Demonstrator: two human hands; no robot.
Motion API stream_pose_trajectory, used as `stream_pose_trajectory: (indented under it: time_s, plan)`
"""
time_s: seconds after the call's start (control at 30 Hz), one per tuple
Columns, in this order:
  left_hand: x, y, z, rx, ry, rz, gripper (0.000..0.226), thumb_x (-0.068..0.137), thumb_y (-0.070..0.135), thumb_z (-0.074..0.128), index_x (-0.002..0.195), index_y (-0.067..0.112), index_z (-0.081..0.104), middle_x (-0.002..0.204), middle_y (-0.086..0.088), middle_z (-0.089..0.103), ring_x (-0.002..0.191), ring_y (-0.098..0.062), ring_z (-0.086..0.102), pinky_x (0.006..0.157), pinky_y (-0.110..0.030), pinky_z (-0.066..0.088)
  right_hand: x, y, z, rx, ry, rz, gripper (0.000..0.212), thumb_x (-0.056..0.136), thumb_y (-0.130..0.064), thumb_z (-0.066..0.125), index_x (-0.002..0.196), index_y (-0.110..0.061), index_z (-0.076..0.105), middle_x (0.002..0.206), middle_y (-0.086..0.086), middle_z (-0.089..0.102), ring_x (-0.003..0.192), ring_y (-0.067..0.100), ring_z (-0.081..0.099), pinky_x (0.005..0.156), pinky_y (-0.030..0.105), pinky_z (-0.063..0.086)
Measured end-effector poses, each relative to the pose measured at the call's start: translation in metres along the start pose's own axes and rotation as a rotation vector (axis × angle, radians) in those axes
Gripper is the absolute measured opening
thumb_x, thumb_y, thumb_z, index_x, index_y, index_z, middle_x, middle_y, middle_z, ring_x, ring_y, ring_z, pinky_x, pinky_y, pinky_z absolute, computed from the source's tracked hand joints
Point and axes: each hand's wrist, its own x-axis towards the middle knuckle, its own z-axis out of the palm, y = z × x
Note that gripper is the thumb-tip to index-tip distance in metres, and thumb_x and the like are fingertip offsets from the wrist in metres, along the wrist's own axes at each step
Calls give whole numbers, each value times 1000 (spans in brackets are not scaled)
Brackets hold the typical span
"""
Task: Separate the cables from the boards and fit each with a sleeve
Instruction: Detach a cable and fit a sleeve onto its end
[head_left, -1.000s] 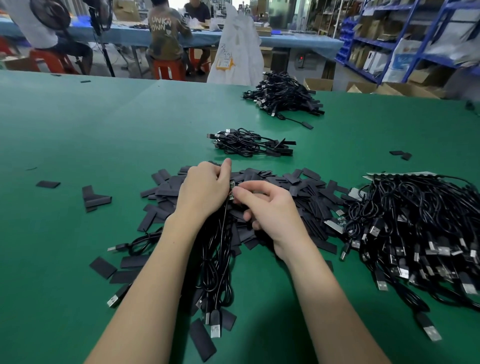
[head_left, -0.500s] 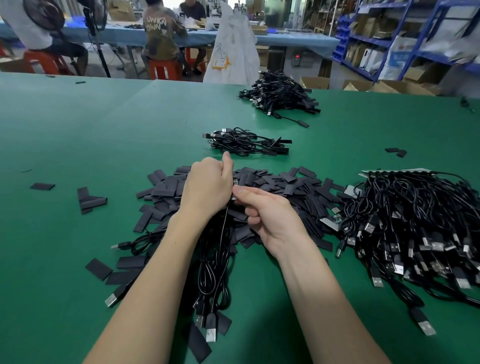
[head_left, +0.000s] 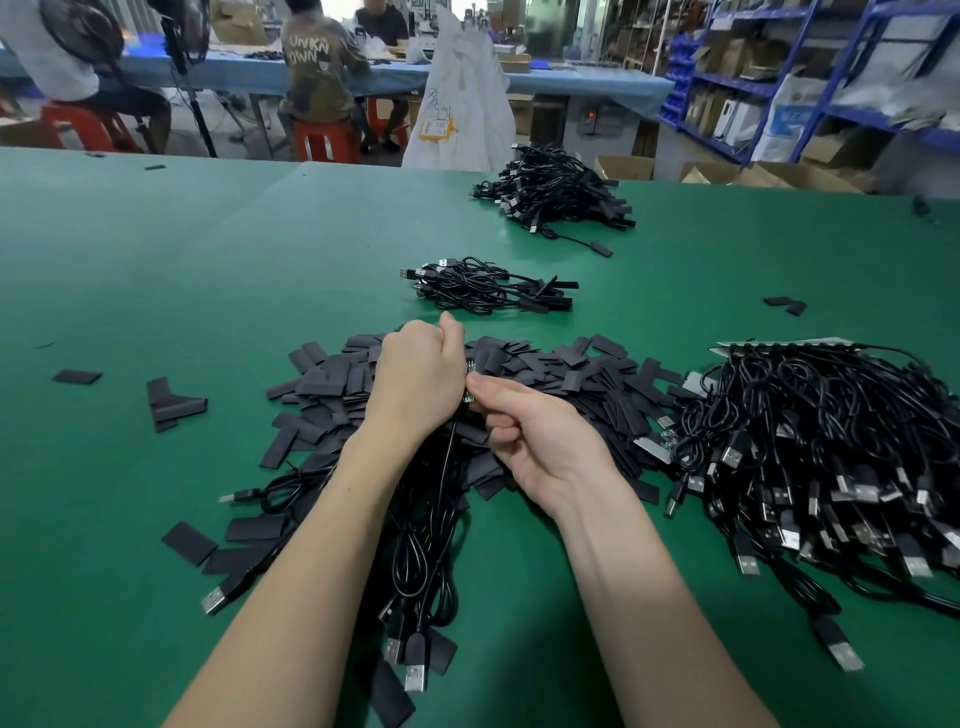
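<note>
While both hands meet above the heap of flat black sleeves (head_left: 545, 374) on the green desk (head_left: 208, 260), the left hand (head_left: 415, 384) is clenched around the top of a bunch of cables (head_left: 431, 540), and the right hand (head_left: 535, 431) pinches a small board (head_left: 470, 382) between thumb and forefinger fingers (head_left: 498, 387). These cables look light and limp, their USB plugs (head_left: 410, 660) trailing toward the person. I judge the board thin and brittle, best held by its edges close to the joint. More uncut cables (head_left: 831, 447) lie at right.
</note>
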Motion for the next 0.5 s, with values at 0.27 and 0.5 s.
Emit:
stream_pose_trajectory:
  time_s: [0.27, 0.5]
  plan:
    - [0, -1, -7, 100, -13, 32, 64, 108, 28, 39, 46, 11, 30, 44, -8, 30, 49, -29, 32, 60, -38, 24, -4, 0, 0, -178, 33, -49, 4, 85, -12, 80, 84, -12, 77, 62, -5, 66, 49, 4, 53, 50, 16, 51]
    - [-2, 6, -5, 124, -13, 63, 66, 108, 25, 38, 44, 13, 29, 46, -8, 30, 58, -36, 35, 64, -38, 25, -5, -2, 1, -26, 20, -53, 9, 84, 1, 77, 77, -4, 75, 62, -1, 66, 48, 5, 53, 50, 13, 50]
